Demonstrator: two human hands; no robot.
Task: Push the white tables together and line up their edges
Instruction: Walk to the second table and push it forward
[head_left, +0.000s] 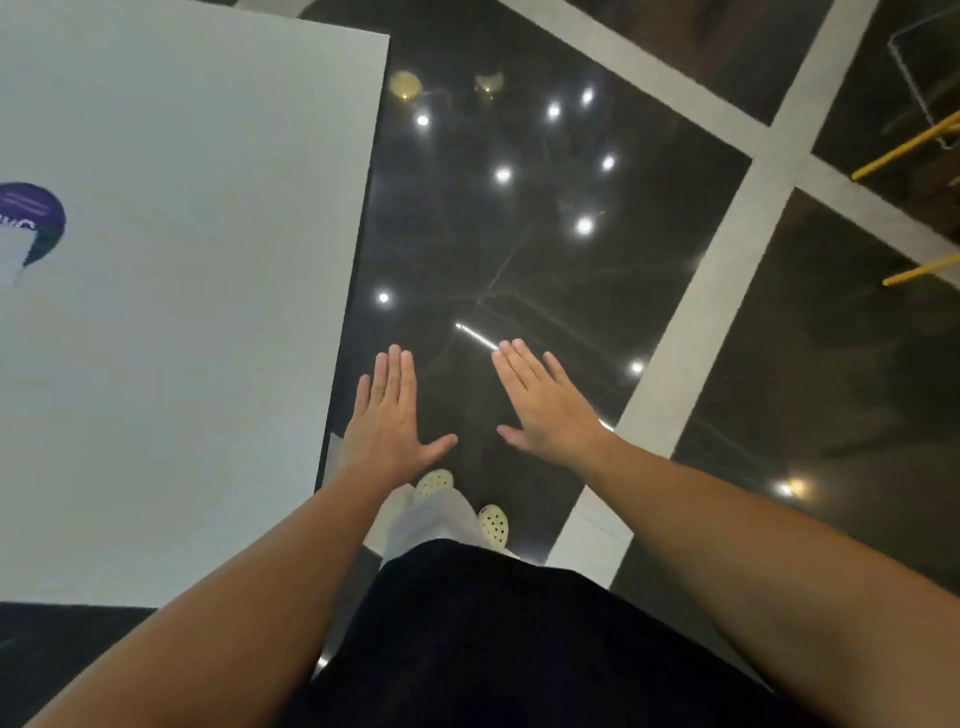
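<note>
1. The white table (182, 291) stands at the person's left, over a dark shiny floor (545, 260).
2. The left hand (387, 415) is flat and spread, just beside the table's right edge.
3. The right hand (545, 402) is also spread, holding nothing, apart from the table.

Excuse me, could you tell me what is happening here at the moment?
A person stands beside a white table on a glossy dark floor. Both hands are held out flat, palms down, over the floor: the left hand hovers just beside the table's right edge, the right hand further off. Neither hand is touching the table or holding anything. Only one white table is in view, with a purple sticker on it, so no pushing is under way.
</note>
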